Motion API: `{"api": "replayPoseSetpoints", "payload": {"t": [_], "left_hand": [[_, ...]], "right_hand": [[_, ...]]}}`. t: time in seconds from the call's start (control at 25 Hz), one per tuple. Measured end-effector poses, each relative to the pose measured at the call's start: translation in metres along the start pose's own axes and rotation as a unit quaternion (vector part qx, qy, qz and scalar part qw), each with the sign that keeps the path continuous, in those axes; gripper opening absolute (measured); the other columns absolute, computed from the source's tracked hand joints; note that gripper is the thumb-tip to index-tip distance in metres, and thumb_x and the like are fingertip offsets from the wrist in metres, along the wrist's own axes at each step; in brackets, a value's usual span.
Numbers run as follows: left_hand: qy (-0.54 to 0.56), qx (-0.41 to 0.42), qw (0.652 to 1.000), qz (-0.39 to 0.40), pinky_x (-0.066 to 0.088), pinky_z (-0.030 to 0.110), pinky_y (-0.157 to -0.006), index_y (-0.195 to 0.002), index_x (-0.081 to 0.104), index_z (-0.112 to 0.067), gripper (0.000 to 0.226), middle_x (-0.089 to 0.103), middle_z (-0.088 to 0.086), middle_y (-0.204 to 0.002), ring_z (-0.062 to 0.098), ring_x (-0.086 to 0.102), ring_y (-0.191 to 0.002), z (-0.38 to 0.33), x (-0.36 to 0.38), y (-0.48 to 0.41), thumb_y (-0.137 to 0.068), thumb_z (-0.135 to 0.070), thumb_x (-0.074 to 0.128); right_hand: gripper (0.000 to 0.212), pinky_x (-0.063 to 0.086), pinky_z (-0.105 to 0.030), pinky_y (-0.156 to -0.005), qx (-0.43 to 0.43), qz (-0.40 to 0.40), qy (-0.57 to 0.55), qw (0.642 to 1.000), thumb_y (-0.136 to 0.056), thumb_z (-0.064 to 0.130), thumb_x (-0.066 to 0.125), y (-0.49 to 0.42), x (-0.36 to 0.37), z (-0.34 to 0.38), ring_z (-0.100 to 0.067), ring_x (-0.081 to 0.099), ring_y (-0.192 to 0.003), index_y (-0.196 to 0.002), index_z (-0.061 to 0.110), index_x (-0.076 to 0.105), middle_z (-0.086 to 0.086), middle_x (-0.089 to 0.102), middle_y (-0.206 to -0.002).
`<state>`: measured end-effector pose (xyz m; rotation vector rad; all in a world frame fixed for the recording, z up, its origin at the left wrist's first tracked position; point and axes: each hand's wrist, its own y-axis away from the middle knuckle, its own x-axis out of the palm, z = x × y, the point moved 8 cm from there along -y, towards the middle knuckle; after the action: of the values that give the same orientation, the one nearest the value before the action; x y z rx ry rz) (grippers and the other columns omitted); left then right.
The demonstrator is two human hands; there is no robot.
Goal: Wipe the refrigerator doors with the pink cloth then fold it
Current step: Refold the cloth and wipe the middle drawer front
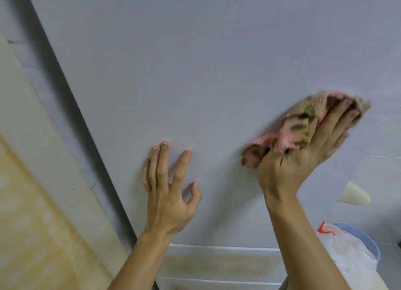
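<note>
Pale grey-white refrigerator door (195,62), a flat panel, fills most of the frame from top to lower centre. Left hand (169,187) at lower centre: fingers straight and spread wide, tips touching the door, thumb bent out to the right, holding nothing. Right hand (303,157) at centre right, somewhat motion-blurred: long fingers nearly straight and close together, laid over the pink cloth with olive-green spots (290,129) and pressing it flat against the door. Cloth is bunched, folds lapping over the thumb side of the hand and trailing out to the lower left of it; thumb buried in the folds, so cannot tell whether it pinches. Both hands on the same door panel, well apart. Bottom centre, below the door edge: a soiled off-white strip (217,263). Left of frame: yellowish cream panel (32,203) running diagonally beside a dark shadowed gap. Lower right: round blue plastic basin (372,245) holding a white plastic bag with red print (342,253); above it, a cream pointed object (353,194).
</note>
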<state>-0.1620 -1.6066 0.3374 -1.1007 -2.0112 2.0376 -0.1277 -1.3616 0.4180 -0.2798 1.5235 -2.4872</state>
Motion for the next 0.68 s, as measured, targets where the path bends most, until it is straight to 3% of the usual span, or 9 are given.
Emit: {"api": "replayPoseSetpoints", "payload": {"t": [0.08,0.16,0.24,0.36,0.44,0.56,0.68], "left_hand": [[-0.009,0.015,1.000,0.003,0.015,0.055,-0.128,-0.156,0.037,-0.021,0.069,0.014,0.013,-0.171,0.031,0.011,-0.162,0.014,-0.007,0.003,-0.092,-0.030,0.062],[-0.005,0.019,1.000,0.000,0.015,0.051,-0.129,-0.155,0.039,-0.017,0.067,0.017,0.014,-0.171,0.031,0.012,-0.162,0.027,-0.012,0.005,-0.092,-0.022,0.061],[-0.001,0.000,1.000,-0.018,0.016,0.051,-0.129,-0.153,0.040,-0.011,0.067,0.022,0.020,-0.168,0.034,0.015,-0.161,0.039,-0.017,0.007,-0.090,-0.009,0.062],[-0.005,-0.011,0.999,-0.030,0.017,0.052,-0.129,-0.152,0.041,-0.006,0.068,0.025,0.025,-0.165,0.038,0.017,-0.159,0.054,-0.024,0.010,-0.088,-0.003,0.061],[-0.010,-0.003,1.000,-0.027,0.018,0.054,-0.128,-0.152,0.040,-0.006,0.067,0.024,0.024,-0.165,0.040,0.019,-0.158,0.060,-0.028,0.011,-0.089,-0.004,0.061],[-0.010,-0.011,0.999,-0.035,0.018,0.054,-0.128,-0.152,0.040,-0.006,0.065,0.025,0.025,-0.165,0.043,0.021,-0.157,0.069,-0.034,0.007,-0.090,-0.006,0.060],[-0.022,-0.017,0.999,-0.041,0.021,0.055,-0.127,-0.151,0.045,-0.010,0.062,0.028,0.027,-0.163,0.045,0.024,-0.156,0.079,-0.040,0.002,-0.091,-0.015,0.062]], "right_hand": [[0.057,0.008,-0.059,-0.129,-0.012,-0.012,0.016,1.000,-0.103,0.007,0.033,-0.003,0.009,0.019,-0.053,0.017,-0.154,-0.161,0.008,0.028,-0.037,0.025,-0.163],[0.048,0.008,-0.052,-0.130,-0.049,0.006,0.031,0.998,-0.111,0.020,0.028,0.031,0.017,0.029,-0.045,0.016,-0.157,-0.157,0.012,0.038,-0.031,0.031,-0.163],[0.045,0.004,-0.046,-0.132,-0.120,0.097,0.035,0.987,-0.108,0.028,0.036,0.093,0.032,0.035,-0.032,0.013,-0.161,-0.150,0.017,0.047,-0.021,0.030,-0.165],[0.058,0.005,-0.038,-0.131,-0.239,0.276,0.063,0.929,-0.091,0.031,0.053,0.188,0.048,0.038,-0.024,0.024,-0.152,-0.148,0.027,0.046,-0.001,0.022,-0.164],[0.062,0.003,-0.036,-0.131,-0.263,0.319,0.064,0.908,-0.090,0.023,0.053,0.200,0.048,0.036,-0.020,0.025,-0.150,-0.151,0.030,0.044,0.004,0.022,-0.164],[0.065,0.002,-0.039,-0.132,-0.253,0.291,0.046,0.921,-0.089,0.016,0.049,0.160,0.050,0.060,-0.018,0.012,-0.161,-0.153,0.022,0.042,-0.003,0.023,-0.169],[0.063,0.005,-0.045,-0.131,-0.193,0.177,0.012,0.965,-0.094,0.020,0.056,0.094,0.065,0.116,-0.022,0.006,-0.163,-0.155,0.015,0.043,-0.012,0.029,-0.169]]}}
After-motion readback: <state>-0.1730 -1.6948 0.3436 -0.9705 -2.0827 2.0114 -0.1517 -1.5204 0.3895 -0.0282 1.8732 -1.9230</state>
